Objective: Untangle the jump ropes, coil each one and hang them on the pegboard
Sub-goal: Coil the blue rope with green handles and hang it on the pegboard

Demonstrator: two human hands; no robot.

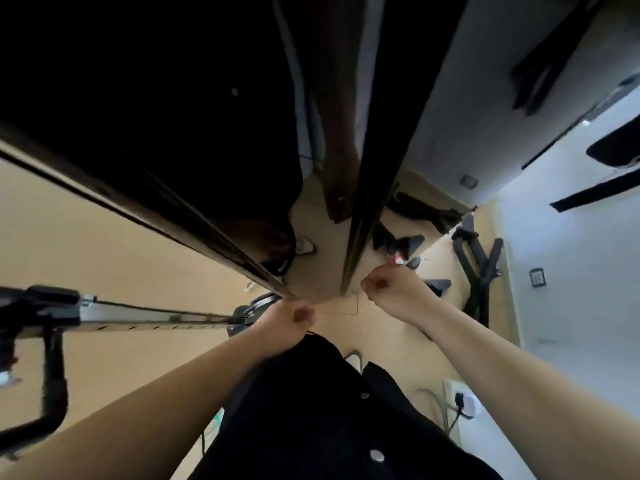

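— where are the person's hands?

— both are raised in front of the chest. the left hand (294,315) is curled into a fist just above the black shirt (311,410). the right hand (388,285) is also curled, a little higher and apart from the left.

— is either pinching something?

— the fingers are tucked in tight on both. whether anything thin runs through them cannot be told, since the view is blurred.

— and the jump ropes?

— where they are cannot be told from this view. a thin dark strand shows just under the left fist, but it is too small to name.

— what surrounds the person?

— glossy dark door panels (173,133) rise straight ahead, with the tan floor (104,237) below. a gym machine's perforated metal bar (145,318) reaches in from the left toward the left hand. an exercise bike (479,258) stands at the right near the pale wall, and a wall socket (462,401) with a black plug sits lower right.
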